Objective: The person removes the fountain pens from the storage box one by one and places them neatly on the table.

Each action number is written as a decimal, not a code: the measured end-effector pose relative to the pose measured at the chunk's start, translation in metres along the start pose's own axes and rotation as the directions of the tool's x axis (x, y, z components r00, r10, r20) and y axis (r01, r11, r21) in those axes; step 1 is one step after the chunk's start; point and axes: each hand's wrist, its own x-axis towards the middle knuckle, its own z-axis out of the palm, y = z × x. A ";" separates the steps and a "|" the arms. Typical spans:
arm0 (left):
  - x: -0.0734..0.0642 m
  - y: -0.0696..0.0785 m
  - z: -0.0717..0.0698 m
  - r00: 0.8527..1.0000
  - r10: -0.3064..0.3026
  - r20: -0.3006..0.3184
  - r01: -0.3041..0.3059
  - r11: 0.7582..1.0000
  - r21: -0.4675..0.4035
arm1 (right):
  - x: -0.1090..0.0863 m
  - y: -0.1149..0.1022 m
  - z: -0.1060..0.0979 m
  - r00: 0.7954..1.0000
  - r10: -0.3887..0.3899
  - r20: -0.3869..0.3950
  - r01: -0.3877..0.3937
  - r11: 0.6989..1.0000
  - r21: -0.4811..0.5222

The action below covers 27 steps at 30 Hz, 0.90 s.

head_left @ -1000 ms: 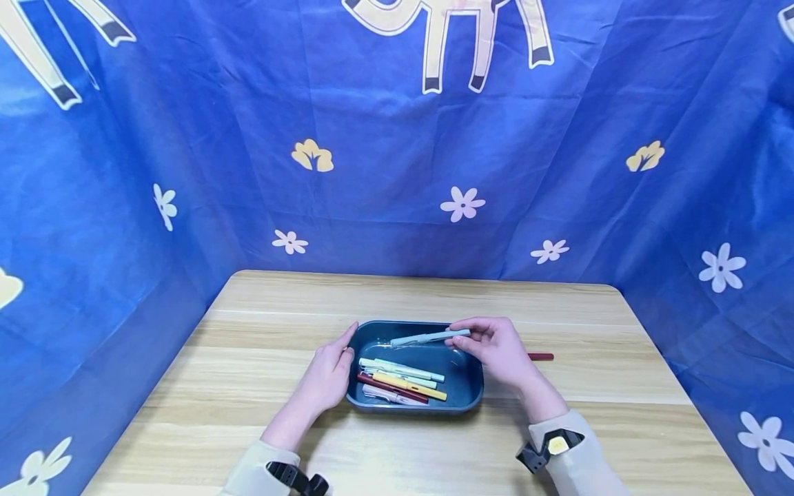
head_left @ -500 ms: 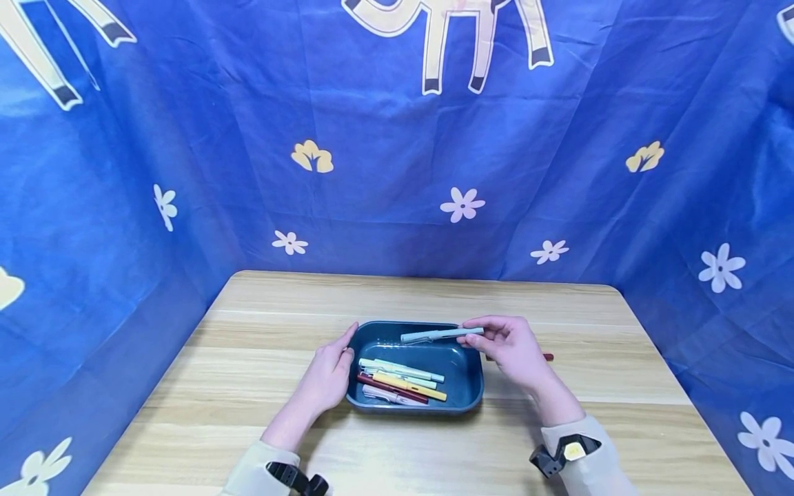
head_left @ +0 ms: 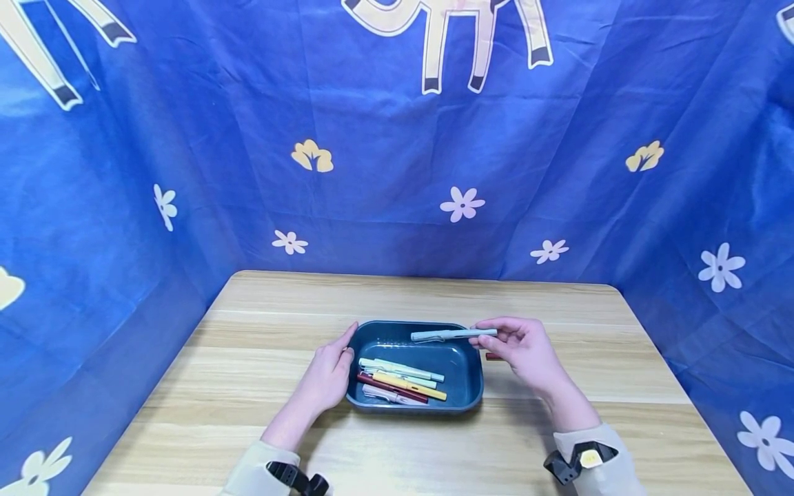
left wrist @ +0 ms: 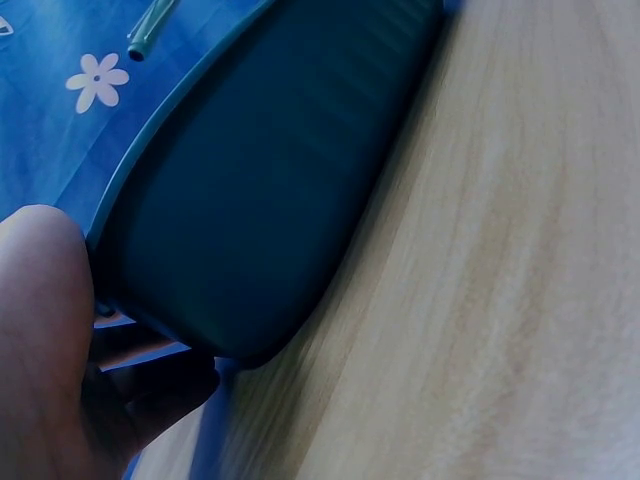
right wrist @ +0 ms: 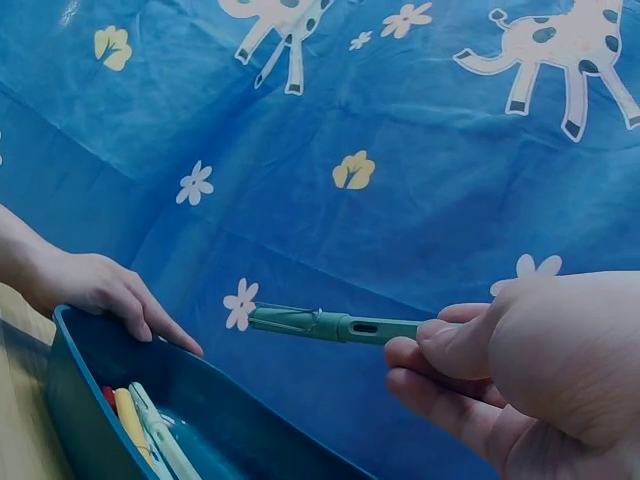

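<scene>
My left hand [head_left: 327, 372] grips the left end of a dark teal plastic tray [head_left: 412, 408], its thumb over the rim in the right wrist view. My right hand [head_left: 521, 350] pinches a capped light blue-green pen [head_left: 449, 335] by its barrel end, between thumb and fingers. That pen is held nearly level above the tray's far right part, its clip end pointing left. Inside the tray, several pens lie near the front wall: pale green ones [head_left: 403, 369], a yellow pen [head_left: 412, 387], a dark red pen [head_left: 419, 396] and a pale lilac pen [head_left: 387, 394].
Another dark red pen [head_left: 493, 357] lies on the wooden table [head_left: 298, 303] right of the tray, mostly hidden by the right hand. A blue patterned cloth [head_left: 384, 186] hangs behind the table and along both sides.
My right hand has moved to the right with the pen, which has also turned closer to level. The left hand, the tray and the pens lying in it have stayed put.
</scene>
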 end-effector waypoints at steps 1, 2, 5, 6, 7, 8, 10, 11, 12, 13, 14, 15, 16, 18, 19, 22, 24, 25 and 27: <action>0.000 0.000 0.000 1.000 0.000 0.000 0.000 1.000 -0.001 | -0.001 0.000 -0.001 1.000 -0.008 0.001 0.008 1.000 0.021; 0.000 0.000 0.000 1.000 -0.001 0.001 0.001 1.000 -0.001 | -0.003 0.001 -0.003 1.000 -0.015 0.000 0.015 0.999 0.039; 0.000 0.000 0.000 1.000 -0.002 0.002 0.002 1.000 0.000 | -0.007 0.001 -0.007 0.999 -0.042 -0.011 0.043 0.996 0.082; 0.000 0.000 0.000 1.000 -0.003 0.003 0.003 1.000 0.000 | -0.008 0.001 -0.008 0.999 -0.051 -0.015 0.053 0.994 0.092; 0.000 0.000 0.000 1.000 -0.002 0.003 0.002 1.000 0.001 | -0.010 0.001 -0.010 0.998 -0.061 -0.017 0.062 0.994 0.094; 0.000 0.000 0.000 1.000 -0.003 0.004 0.003 1.000 0.001 | -0.011 0.001 -0.011 0.997 -0.069 -0.019 0.071 0.993 0.099; 0.000 0.000 0.000 1.000 -0.003 0.004 0.003 1.000 -0.001 | -0.013 0.001 -0.015 0.996 -0.088 -0.017 0.089 0.990 0.110; 0.000 0.000 0.000 1.000 -0.003 0.004 0.003 1.000 -0.002 | -0.015 0.002 -0.016 0.996 -0.092 -0.016 0.093 0.989 0.116; 0.000 0.000 0.000 1.000 -0.001 0.004 0.001 1.000 -0.002 | -0.016 0.002 -0.018 0.995 -0.098 -0.014 0.098 0.988 0.123; 0.000 0.000 0.000 1.000 0.000 0.004 0.000 1.000 -0.003 | -0.016 0.002 -0.019 0.995 -0.102 -0.011 0.102 0.986 0.128; 0.000 0.001 0.000 1.000 0.000 0.004 0.000 1.000 -0.004 | -0.017 0.002 -0.021 0.995 -0.100 -0.013 0.101 0.986 0.136; 0.000 0.001 0.000 1.000 0.000 0.004 0.000 1.000 -0.005 | -0.018 0.002 -0.022 0.995 -0.099 -0.015 0.100 0.985 0.138; 0.000 0.001 0.000 1.000 0.001 0.004 -0.001 1.000 -0.005 | -0.019 0.002 -0.024 0.995 -0.093 -0.020 0.095 0.986 0.137; 0.000 0.001 0.000 1.000 0.004 0.004 -0.004 1.000 -0.005 | -0.021 0.001 -0.026 0.996 -0.081 -0.036 0.085 0.990 0.114; 0.000 0.000 0.000 1.000 0.004 0.005 -0.004 1.000 -0.004 | -0.022 0.002 -0.028 0.996 -0.079 -0.045 0.083 0.991 0.102; 0.000 -0.001 0.000 1.000 0.002 0.008 -0.002 1.000 -0.001 | -0.024 0.001 -0.032 0.995 -0.068 -0.067 0.072 0.996 0.057; 0.000 -0.001 0.000 1.000 0.000 0.010 0.000 1.000 -0.001 | -0.025 0.001 -0.034 0.995 -0.070 -0.073 0.073 0.996 0.044; 0.000 -0.001 0.000 1.000 -0.003 0.010 0.003 1.000 -0.001 | -0.026 0.002 -0.035 0.995 -0.074 -0.072 0.077 0.996 0.045; 0.000 -0.001 0.001 1.000 -0.007 0.009 0.007 1.000 -0.003 | -0.027 0.002 -0.036 0.994 -0.084 -0.063 0.087 0.995 0.051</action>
